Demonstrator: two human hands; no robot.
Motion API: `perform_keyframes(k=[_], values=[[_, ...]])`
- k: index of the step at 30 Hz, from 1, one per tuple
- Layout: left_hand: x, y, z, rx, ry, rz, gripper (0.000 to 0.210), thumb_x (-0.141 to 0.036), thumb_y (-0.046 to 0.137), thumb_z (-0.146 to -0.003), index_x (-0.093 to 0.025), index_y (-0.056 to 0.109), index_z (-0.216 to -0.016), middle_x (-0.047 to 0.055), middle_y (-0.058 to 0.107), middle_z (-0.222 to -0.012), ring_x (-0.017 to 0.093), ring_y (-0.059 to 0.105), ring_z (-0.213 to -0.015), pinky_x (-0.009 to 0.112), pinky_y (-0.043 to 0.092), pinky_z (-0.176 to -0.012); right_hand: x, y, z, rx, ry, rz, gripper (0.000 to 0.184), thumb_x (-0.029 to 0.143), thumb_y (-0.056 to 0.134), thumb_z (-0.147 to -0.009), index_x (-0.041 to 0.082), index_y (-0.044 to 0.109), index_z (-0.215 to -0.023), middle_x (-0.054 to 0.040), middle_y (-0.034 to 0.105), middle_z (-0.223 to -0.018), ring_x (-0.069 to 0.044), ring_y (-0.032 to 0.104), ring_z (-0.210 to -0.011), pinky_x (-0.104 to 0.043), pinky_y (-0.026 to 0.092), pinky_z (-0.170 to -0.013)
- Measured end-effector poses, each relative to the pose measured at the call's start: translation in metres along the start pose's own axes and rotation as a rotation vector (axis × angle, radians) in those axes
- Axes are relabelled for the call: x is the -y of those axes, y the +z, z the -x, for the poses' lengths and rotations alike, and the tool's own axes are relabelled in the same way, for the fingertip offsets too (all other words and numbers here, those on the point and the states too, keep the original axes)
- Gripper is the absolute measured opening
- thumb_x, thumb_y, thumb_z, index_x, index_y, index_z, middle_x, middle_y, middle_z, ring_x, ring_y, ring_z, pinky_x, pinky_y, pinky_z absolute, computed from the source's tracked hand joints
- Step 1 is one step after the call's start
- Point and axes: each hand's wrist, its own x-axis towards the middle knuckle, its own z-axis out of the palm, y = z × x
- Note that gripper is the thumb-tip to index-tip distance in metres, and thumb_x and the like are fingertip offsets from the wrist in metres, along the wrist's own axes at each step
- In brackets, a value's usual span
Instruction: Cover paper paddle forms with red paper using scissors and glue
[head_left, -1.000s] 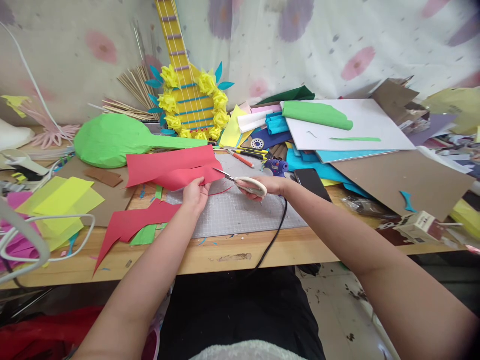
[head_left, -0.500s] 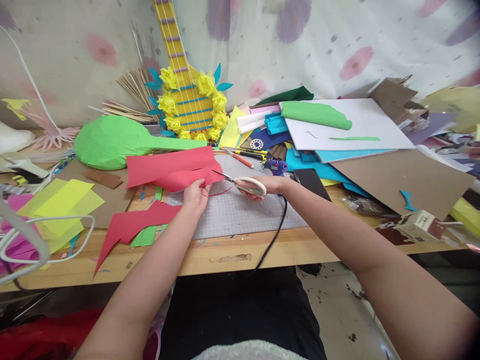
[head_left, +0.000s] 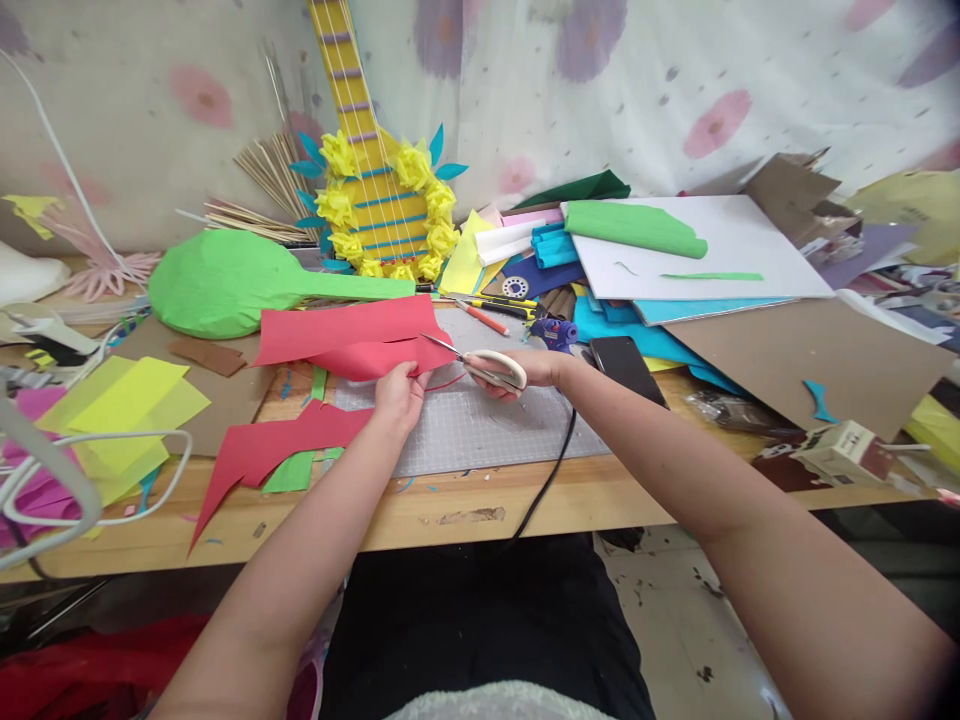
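My left hand (head_left: 403,398) pinches the near edge of a sheet of red paper (head_left: 349,328), thumb on top. A slit runs into the sheet from its right side. My right hand (head_left: 525,374) grips white-handled scissors (head_left: 495,370), whose blades point left at the slit. Below both hands is a grey cutting mat (head_left: 480,430) with grid lines. Another red paper piece with a pointed end (head_left: 262,450) lies to the left, partly over green scraps (head_left: 289,472). A thin red strip shows beneath the scissors.
Behind my hands are a green paper-covered round shape with a handle (head_left: 225,283) and a yellow toy guitar with paper flowers (head_left: 382,210). A glue gun (head_left: 553,332), a phone (head_left: 628,368) and a white board (head_left: 720,240) are to the right. A black cord (head_left: 551,475) crosses the table edge.
The red sheet and both hands have shifted slightly; the sheet is a little to the right and the scissors a little left, deeper at the slit.
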Motion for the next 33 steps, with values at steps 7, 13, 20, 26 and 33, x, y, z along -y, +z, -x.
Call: perform_keyframes(k=[7,13,20,26,33], values=[[-0.002,0.001,0.001,-0.033,-0.027,0.004,0.024,0.008,0.045,-0.07,-0.011,0.059,-0.075,0.004,0.066,-0.072,0.013,0.065,-0.071,0.028,0.058,-0.074,0.0,0.002,0.002,-0.025,-0.031,0.0,0.054,0.07,0.052,-0.079,0.017,0.043,-0.076,0.0046,0.042,-0.059,-0.005,0.04,-0.046,-0.016,0.026,-0.037],[-0.006,0.001,0.002,-0.005,-0.029,0.021,0.029,0.008,0.043,-0.07,-0.009,0.061,-0.084,0.007,0.068,-0.077,0.015,0.067,-0.075,0.029,0.058,-0.078,0.005,0.004,0.006,-0.012,-0.017,0.006,0.054,0.07,0.055,-0.078,0.017,0.043,-0.074,0.0052,0.04,-0.058,-0.005,0.038,-0.047,-0.017,0.027,-0.04],[-0.009,0.002,0.004,-0.01,-0.027,0.024,0.031,0.008,0.042,-0.069,-0.009,0.06,-0.086,0.007,0.068,-0.077,0.016,0.067,-0.073,0.03,0.059,-0.076,0.007,-0.002,0.007,0.011,0.003,0.047,0.055,0.071,0.053,-0.077,0.017,0.043,-0.073,0.0058,0.039,-0.056,-0.004,0.037,-0.045,-0.017,0.024,-0.039],[-0.012,0.004,0.008,-0.03,-0.039,0.026,0.029,0.007,0.041,-0.069,-0.011,0.06,-0.081,0.005,0.066,-0.071,0.015,0.066,-0.07,0.031,0.059,-0.076,0.011,-0.004,0.009,-0.004,0.023,0.091,0.055,0.07,0.054,-0.077,0.016,0.044,-0.071,0.0054,0.04,-0.057,-0.004,0.037,-0.046,-0.017,0.026,-0.04],[-0.014,0.004,0.011,-0.054,-0.036,0.015,0.022,-0.001,0.046,-0.076,-0.013,0.061,-0.087,0.004,0.068,-0.074,0.015,0.066,-0.074,0.033,0.059,-0.077,0.013,-0.013,0.006,0.033,0.035,0.111,0.052,0.068,0.055,-0.079,0.017,0.045,-0.072,0.0049,0.041,-0.058,-0.005,0.036,-0.046,-0.017,0.028,-0.04]])
